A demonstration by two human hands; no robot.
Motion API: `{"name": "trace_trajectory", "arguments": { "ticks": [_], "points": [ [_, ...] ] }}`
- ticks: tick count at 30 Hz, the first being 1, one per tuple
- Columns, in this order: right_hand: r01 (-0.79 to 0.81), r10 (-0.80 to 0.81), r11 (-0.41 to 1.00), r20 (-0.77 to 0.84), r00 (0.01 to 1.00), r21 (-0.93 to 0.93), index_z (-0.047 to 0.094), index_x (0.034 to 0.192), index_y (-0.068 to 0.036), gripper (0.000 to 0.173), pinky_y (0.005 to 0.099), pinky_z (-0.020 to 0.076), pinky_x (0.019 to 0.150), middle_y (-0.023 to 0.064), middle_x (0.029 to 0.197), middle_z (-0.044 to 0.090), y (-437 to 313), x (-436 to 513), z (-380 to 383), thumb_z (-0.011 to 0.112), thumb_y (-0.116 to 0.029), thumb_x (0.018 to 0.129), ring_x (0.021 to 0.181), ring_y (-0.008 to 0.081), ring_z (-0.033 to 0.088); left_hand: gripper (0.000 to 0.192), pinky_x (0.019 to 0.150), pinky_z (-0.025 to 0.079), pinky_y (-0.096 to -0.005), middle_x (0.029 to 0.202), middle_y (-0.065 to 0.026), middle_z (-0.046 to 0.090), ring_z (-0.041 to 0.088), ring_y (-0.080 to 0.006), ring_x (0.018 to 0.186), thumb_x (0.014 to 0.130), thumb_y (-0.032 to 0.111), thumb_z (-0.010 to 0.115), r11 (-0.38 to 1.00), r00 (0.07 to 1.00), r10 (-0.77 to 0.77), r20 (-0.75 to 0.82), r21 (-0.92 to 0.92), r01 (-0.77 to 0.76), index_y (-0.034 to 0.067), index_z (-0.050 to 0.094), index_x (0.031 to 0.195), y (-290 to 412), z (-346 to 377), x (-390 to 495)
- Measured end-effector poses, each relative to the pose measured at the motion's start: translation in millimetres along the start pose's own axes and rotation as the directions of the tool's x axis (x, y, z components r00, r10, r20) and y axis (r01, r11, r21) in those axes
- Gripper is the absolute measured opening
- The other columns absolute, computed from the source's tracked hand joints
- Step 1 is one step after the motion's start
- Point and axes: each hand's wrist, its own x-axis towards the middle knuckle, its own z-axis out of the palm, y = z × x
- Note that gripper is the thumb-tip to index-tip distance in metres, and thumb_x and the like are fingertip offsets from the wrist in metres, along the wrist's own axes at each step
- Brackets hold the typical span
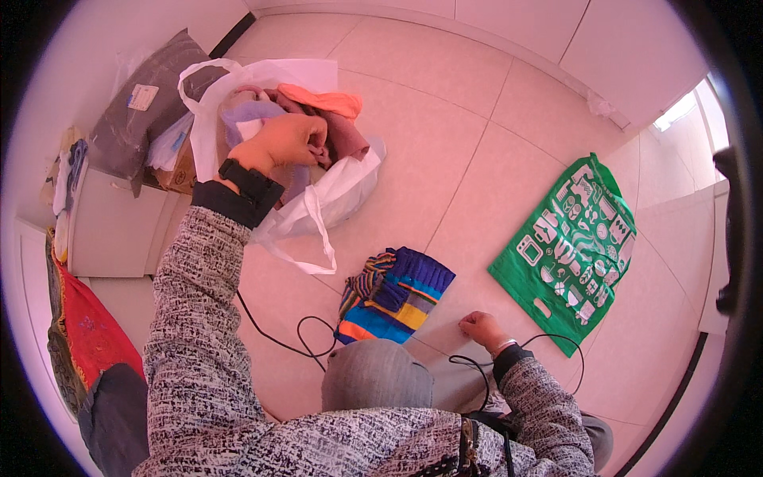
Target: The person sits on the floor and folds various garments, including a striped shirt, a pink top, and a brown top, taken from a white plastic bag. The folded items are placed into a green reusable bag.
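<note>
My left hand [286, 143] is inside the opening of a white carrier bag [351, 185], its fingers closed on a mauve cloth [349, 140]. Around it in the bag lie a lavender cloth [253, 113] and an orange cloth [325, 100]. My right hand [481, 329] is low over the floor tiles, fingers curled; whether it holds anything cannot be seen. Between my hands, in front of my knee, lies a striped knitted item [411, 298] in blue, yellow and orange. A green bag [566, 256] with white printed pictures lies flat at the right.
A grey plastic parcel [173, 77] leans at the upper left near a cardboard box [182, 170]. Red embroidered cloth [98, 328] hangs at the left. A black cable [310, 352] loops near my knee and right wrist. White cabinets [506, 24] line the far side.
</note>
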Motion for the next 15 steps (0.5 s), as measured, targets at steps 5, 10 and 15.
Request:
{"name": "trace_trajectory", "arguments": {
  "ticks": [5,10,15],
  "points": [
    [0.001,0.0,0.999,0.017,1.0,-0.037,0.069,0.084,-0.001,0.026,0.0313,0.052,0.063,0.0085,0.07,0.067,3.3,4.5,-0.8,0.064,-0.026,0.078,0.064,0.0169,0.064,0.057,0.067,0.05,-0.0328,0.073,-0.0097,0.062,0.062,-0.0241,0.071,0.075,0.027,0.071,0.955,0.94,-0.273,-0.206,-0.171,0.241,0.007,0.05,0.125,13.1,-2.0,4.8],
    [-0.013,0.014,1.0,0.012,1.0,-0.025,0.068,0.082,-0.001,0.024,0.0301,0.0517,0.063,0.0078,0.069,0.067,-8.8,-0.9,-2.1,0.065,-0.024,0.078,0.063,0.0163,0.063,0.051,0.079,0.049,-0.0317,0.097,-0.0137,0.061,0.061,-0.0253,0.089,0.078,0.017,0.066,0.84,0.817,-0.341,-0.464,-0.54,0.044,0.01,0.051,0.127,-37.5,28.3,17.8],
    [-0.036,0.035,0.998,0.031,0.999,0.044,0.068,0.083,0.0,0.023,0.0291,0.0513,0.062,0.0069,0.071,0.067,-11.4,-3.7,-2.4,0.065,-0.023,0.079,0.064,0.0155,0.063,0.043,0.086,0.047,-0.0328,0.1,-0.0132,0.062,0.061,-0.0261,0.092,0.076,0.011,0.068,0.962,0.477,-0.27,-0.837,-0.214,0.168,0.002,0.056,0.116,-67.2,19.1,-2.0]
  ]
}}
